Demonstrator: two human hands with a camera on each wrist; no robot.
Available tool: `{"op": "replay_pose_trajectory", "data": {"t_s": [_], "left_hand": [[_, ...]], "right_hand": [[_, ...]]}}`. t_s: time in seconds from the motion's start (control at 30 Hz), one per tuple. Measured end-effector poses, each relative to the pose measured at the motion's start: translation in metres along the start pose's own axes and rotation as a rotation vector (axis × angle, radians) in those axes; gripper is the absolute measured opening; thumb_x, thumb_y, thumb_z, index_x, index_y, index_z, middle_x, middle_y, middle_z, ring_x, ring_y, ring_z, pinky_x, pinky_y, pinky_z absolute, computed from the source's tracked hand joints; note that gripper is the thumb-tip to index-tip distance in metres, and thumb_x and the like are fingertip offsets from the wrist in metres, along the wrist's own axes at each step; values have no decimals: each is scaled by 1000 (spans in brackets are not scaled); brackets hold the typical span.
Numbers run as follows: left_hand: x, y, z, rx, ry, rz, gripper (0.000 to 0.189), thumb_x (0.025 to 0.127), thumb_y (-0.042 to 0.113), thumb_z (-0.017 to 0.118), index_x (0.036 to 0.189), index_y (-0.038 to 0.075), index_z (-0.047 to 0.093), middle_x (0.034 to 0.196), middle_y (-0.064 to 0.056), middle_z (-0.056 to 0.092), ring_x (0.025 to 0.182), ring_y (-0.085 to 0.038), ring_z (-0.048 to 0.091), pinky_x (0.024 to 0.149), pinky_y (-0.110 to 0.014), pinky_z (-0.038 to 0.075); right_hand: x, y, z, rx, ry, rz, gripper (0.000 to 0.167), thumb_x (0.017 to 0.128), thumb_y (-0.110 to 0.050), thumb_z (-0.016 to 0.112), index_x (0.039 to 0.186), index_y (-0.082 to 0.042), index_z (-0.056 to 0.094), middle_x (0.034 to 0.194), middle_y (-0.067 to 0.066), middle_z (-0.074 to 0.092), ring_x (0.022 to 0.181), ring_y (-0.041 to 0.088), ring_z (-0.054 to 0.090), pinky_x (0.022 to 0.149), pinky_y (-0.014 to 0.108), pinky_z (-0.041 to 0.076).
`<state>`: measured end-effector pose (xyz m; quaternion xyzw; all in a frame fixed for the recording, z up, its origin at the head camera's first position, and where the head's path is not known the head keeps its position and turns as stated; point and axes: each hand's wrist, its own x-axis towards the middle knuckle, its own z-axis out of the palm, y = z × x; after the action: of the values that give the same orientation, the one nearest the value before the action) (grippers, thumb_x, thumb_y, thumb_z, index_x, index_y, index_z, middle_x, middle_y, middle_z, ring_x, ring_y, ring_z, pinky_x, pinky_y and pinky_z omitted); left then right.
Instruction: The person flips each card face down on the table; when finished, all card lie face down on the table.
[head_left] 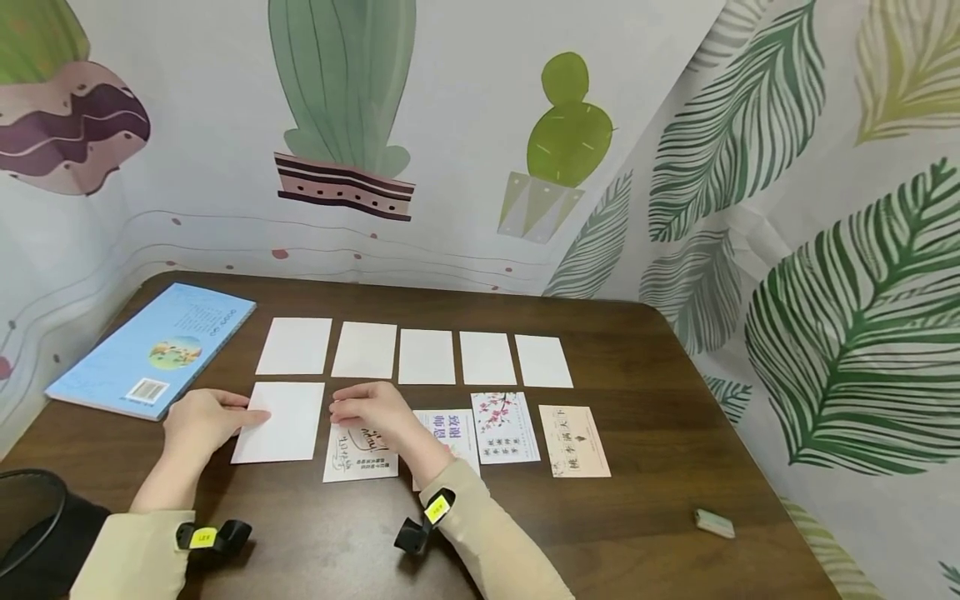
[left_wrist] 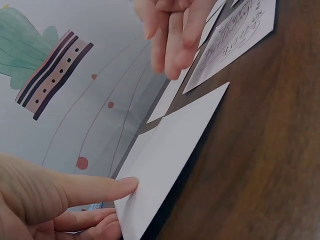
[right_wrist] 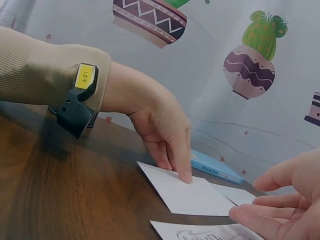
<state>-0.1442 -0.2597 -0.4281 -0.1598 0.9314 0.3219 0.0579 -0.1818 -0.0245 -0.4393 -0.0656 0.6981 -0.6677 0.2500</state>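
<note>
My left hand (head_left: pixel 206 425) pinches a blank white card (head_left: pixel 285 425) by its left edge, thumb on top and fingers at the underside. In the left wrist view that card (left_wrist: pixel 170 155) slants, with a dark shadow along its near edge. My right hand (head_left: pixel 378 412) hovers over the upper part of a card with black handwriting (head_left: pixel 360 458), its fingers loosely extended and holding nothing. The right forearm partly covers a card with purple characters (head_left: pixel 457 429). To its right lie a card with pink blossoms (head_left: pixel 506 429) and a beige card with dark characters (head_left: pixel 575 442).
Behind the front row is a row of several blank white cards (head_left: pixel 426 357). A light blue book (head_left: pixel 165 350) lies at the back left of the brown table (head_left: pixel 645 550). Toward the right edge sits a small pale green and white block (head_left: pixel 715 523). A patterned wall covering stands behind.
</note>
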Motion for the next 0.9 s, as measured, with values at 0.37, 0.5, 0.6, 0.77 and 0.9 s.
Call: {"op": "replay_pose_trajectory", "data": {"t_s": [0.37, 0.5, 0.6, 0.77, 0.9], "left_hand": [[-5, 14, 12, -147, 42, 91, 50, 86, 29, 74, 116, -9, 65, 107, -29, 69, 107, -49, 57, 77, -49, 50], [-8, 28, 18, -287, -61, 117, 54, 89, 30, 70, 125, -9, 61, 123, -31, 62, 110, -39, 63, 88, -46, 55], [-11, 37, 24, -387, -155, 131, 54, 93, 27, 66, 129, -12, 56, 130, -31, 58, 106, -29, 68, 88, -37, 57], [-16, 49, 33, -440, -258, 155, 55, 97, 24, 59, 134, -15, 48, 134, -33, 54, 112, -33, 65, 89, -33, 57], [-19, 55, 38, -437, -292, 172, 57, 99, 25, 56, 134, -18, 45, 135, -35, 51, 116, -39, 62, 93, -39, 55]], "right_hand": [[-21, 3, -44, -107, 50, -42, 36, 91, -12, 66, 122, 7, 63, 116, 17, 70, 103, 22, 70, 89, 28, 57], [-31, 5, -60, -117, 89, -43, 37, 91, -11, 66, 123, 7, 62, 119, 20, 68, 108, 28, 68, 91, 31, 56], [-38, 6, -68, -132, 106, -45, 38, 92, -10, 64, 125, 7, 61, 118, 23, 68, 108, 30, 68, 92, 32, 56], [-47, 8, -72, -160, 91, -44, 40, 92, -6, 61, 129, 7, 57, 124, 24, 65, 112, 31, 66, 93, 33, 55], [-51, 9, -71, -198, 62, -43, 45, 91, -5, 61, 134, 6, 55, 133, 22, 60, 118, 32, 63, 99, 37, 52]]}}
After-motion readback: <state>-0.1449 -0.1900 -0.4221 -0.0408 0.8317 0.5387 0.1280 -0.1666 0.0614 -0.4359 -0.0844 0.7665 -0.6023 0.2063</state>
